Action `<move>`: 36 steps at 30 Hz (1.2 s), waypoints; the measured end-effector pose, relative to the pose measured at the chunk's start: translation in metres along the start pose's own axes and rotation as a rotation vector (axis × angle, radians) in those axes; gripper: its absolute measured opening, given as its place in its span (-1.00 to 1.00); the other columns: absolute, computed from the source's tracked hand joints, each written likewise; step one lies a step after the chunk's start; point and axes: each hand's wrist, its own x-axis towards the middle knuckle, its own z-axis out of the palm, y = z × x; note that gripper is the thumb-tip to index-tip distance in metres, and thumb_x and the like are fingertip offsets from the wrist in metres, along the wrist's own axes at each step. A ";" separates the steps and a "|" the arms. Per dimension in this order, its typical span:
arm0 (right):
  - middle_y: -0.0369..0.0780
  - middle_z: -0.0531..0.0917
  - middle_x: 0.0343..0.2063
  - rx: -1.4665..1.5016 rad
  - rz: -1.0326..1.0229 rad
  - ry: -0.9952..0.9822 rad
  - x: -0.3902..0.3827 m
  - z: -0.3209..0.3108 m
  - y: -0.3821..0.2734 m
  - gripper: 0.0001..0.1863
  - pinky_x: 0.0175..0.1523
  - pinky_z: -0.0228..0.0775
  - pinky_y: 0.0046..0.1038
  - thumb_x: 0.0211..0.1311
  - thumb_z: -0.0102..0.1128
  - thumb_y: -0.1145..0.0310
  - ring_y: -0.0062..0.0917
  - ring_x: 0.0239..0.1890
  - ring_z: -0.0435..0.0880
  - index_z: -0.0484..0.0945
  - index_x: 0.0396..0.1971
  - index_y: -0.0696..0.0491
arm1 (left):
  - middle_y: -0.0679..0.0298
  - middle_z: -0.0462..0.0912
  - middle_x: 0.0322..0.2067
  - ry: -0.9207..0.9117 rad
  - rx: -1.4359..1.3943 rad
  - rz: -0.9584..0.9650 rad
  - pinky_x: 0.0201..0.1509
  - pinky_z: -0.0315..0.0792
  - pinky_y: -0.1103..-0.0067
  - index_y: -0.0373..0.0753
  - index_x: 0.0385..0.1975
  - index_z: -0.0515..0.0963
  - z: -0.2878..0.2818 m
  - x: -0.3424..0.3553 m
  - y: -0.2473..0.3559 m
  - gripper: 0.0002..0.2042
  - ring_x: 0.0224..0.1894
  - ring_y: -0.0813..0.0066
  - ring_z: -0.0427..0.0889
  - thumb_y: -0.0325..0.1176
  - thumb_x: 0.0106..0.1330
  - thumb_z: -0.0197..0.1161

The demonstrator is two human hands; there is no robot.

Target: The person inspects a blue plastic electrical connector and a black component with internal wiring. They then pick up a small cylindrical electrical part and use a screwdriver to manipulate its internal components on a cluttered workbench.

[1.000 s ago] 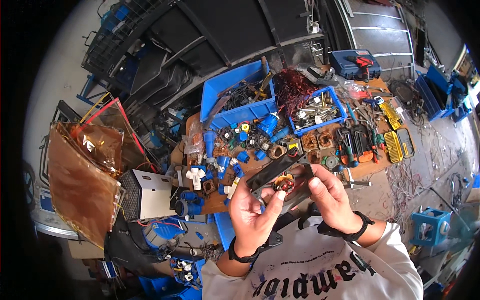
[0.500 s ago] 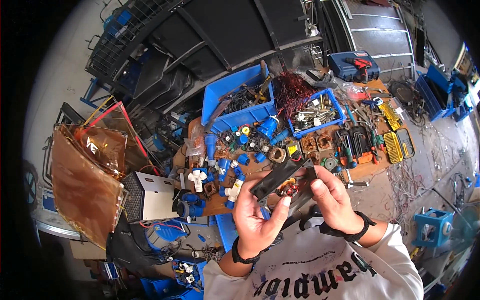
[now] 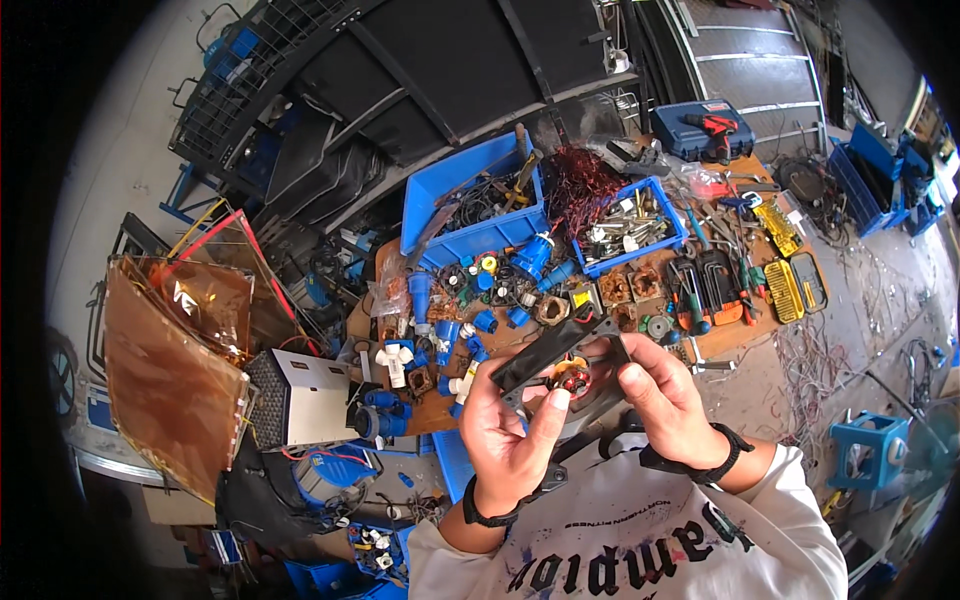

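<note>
Grey floor [image 3: 850,285], wooden table [image 3: 738,332] (crowded), black rack [image 3: 215,115]

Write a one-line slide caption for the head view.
Left hand and right hand hold a black frame, a reddish core showing in its opening, before a cluttered workbench with a blue bin.

The left hand [image 3: 515,435] and right hand [image 3: 662,398], two in all, hold one black housing [image 3: 545,361] with one red-and-copper winding [image 3: 571,378] inside. Two black wristbands [image 3: 485,512] show. On the bench [image 3: 430,411], one large blue bin [image 3: 480,241] and one smaller blue tray [image 3: 632,257] sit at upper centre; at upper right are one dark blue case [image 3: 680,128], one red drill [image 3: 717,126] and two yellow holders [image 3: 783,293].
</note>
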 end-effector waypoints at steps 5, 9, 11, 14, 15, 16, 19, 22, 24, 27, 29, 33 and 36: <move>-0.18 0.63 -0.16 -0.043 -0.021 -0.021 -0.001 0.001 -0.004 -0.60 -0.01 0.50 -0.49 0.48 -0.04 0.24 -0.57 -0.08 0.60 0.34 0.13 0.21 | 0.27 0.53 -0.16 0.003 -0.053 -0.032 -0.08 0.40 0.68 -0.39 0.00 0.38 -0.010 -0.005 -0.006 -0.65 -0.17 0.67 0.49 -0.57 0.24 0.26; -0.17 0.64 -0.15 0.056 0.024 0.026 -0.003 0.004 -0.004 -0.62 -0.09 0.55 -0.52 0.44 0.03 0.28 -0.59 -0.10 0.62 0.37 0.10 0.22 | 0.21 0.51 -0.11 0.046 -0.077 -0.062 -0.04 0.40 0.65 -0.38 0.11 0.29 -0.007 -0.002 -0.006 -0.54 -0.12 0.60 0.50 -0.56 0.22 0.26; -0.17 0.65 -0.15 0.050 0.038 0.035 -0.002 0.003 -0.004 -0.63 -0.14 0.58 -0.55 0.42 0.06 0.32 -0.60 -0.13 0.63 0.39 0.09 0.23 | 0.15 0.50 -0.07 0.069 -0.024 0.032 0.01 0.40 0.62 -0.37 0.14 0.24 -0.002 0.006 -0.005 -0.50 -0.07 0.52 0.51 -0.55 0.22 0.27; -0.16 0.66 -0.16 0.026 0.027 0.057 -0.001 -0.001 -0.003 -0.64 -0.19 0.59 -0.57 0.39 0.10 0.36 -0.62 -0.18 0.64 0.41 0.07 0.23 | 0.05 0.45 0.03 0.050 0.124 0.140 0.11 0.41 0.51 -0.37 0.15 0.26 -0.002 0.010 -0.004 -0.45 0.05 0.32 0.51 -0.57 0.15 0.30; -0.16 0.66 -0.17 0.026 0.035 0.069 -0.001 -0.002 -0.003 -0.64 -0.19 0.59 -0.57 0.39 0.11 0.36 -0.63 -0.19 0.64 0.41 0.07 0.24 | 0.05 0.45 0.04 0.006 0.245 0.177 0.11 0.41 0.49 -0.37 0.14 0.28 -0.006 0.014 -0.005 -0.45 0.06 0.30 0.51 -0.57 0.12 0.31; -0.16 0.66 -0.18 0.033 0.050 0.067 0.000 0.001 -0.005 -0.64 -0.19 0.59 -0.57 0.39 0.11 0.36 -0.63 -0.20 0.64 0.41 0.07 0.24 | 0.05 0.45 0.05 -0.024 0.377 0.212 0.12 0.42 0.46 -0.37 0.13 0.29 -0.009 0.015 -0.003 -0.45 0.06 0.28 0.51 -0.58 0.10 0.31; -0.13 0.63 -0.13 -0.001 0.092 0.053 0.000 0.000 -0.008 -0.64 -0.11 0.62 -0.46 0.39 0.11 0.34 -0.53 -0.12 0.64 0.38 0.07 0.21 | 0.00 0.46 0.05 0.028 0.597 0.358 0.10 0.45 0.38 -0.34 -0.05 0.47 -0.008 0.019 0.007 -0.58 0.01 0.16 0.55 -0.59 0.02 0.34; -0.13 0.62 -0.13 -0.044 0.102 0.065 -0.001 -0.002 -0.008 -0.65 -0.06 0.63 -0.39 0.37 0.12 0.37 -0.49 -0.08 0.63 0.38 0.06 0.20 | 0.00 0.48 0.02 0.069 0.746 0.444 0.06 0.47 0.36 -0.29 -0.15 0.53 -0.010 0.018 0.009 -0.63 -0.01 0.11 0.55 -0.57 -0.03 0.40; -0.14 0.62 -0.14 -0.049 0.080 0.072 -0.002 -0.003 -0.007 -0.66 -0.05 0.63 -0.38 0.36 0.13 0.40 -0.49 -0.07 0.63 0.38 0.05 0.20 | 0.01 0.49 0.00 0.092 0.830 0.491 0.05 0.48 0.36 -0.28 -0.13 0.52 -0.009 0.017 0.013 -0.59 -0.01 0.10 0.54 -0.56 -0.05 0.43; -0.16 0.62 -0.16 -0.017 0.023 0.091 -0.003 -0.002 -0.004 -0.66 -0.05 0.60 -0.43 0.34 0.17 0.42 -0.54 -0.11 0.62 0.40 0.04 0.22 | 0.13 0.52 -0.15 0.163 0.908 0.526 -0.23 0.42 0.48 -0.22 -0.31 0.61 -0.009 0.013 0.014 -0.69 -0.19 0.26 0.49 -0.56 -0.12 0.47; -0.18 0.64 -0.19 0.020 -0.010 0.134 -0.003 0.000 0.000 -0.64 -0.08 0.54 -0.56 0.31 0.21 0.43 -0.65 -0.19 0.62 0.41 0.03 0.26 | 0.27 0.51 -0.33 0.164 0.929 0.515 -0.36 0.28 0.53 -0.17 -0.44 0.66 -0.008 0.013 0.013 -0.76 -0.33 0.36 0.40 -0.57 -0.16 0.49; -0.17 0.65 -0.19 -0.003 -0.066 0.134 -0.002 0.001 0.004 -0.64 -0.04 0.53 -0.55 0.30 0.22 0.44 -0.62 -0.15 0.63 0.42 0.02 0.25 | 0.31 0.49 -0.40 0.102 0.981 0.473 -0.35 0.29 0.50 -0.14 -0.40 0.68 -0.005 0.012 0.019 -0.73 -0.35 0.35 0.41 -0.56 -0.15 0.49; -0.15 0.67 -0.20 -0.029 -0.085 0.143 -0.002 0.002 0.005 -0.64 -0.05 0.54 -0.55 0.29 0.24 0.44 -0.60 -0.14 0.65 0.42 0.02 0.25 | 0.31 0.49 -0.40 0.054 1.005 0.464 -0.36 0.29 0.49 -0.13 -0.39 0.68 -0.005 0.014 0.019 -0.73 -0.36 0.35 0.42 -0.55 -0.14 0.48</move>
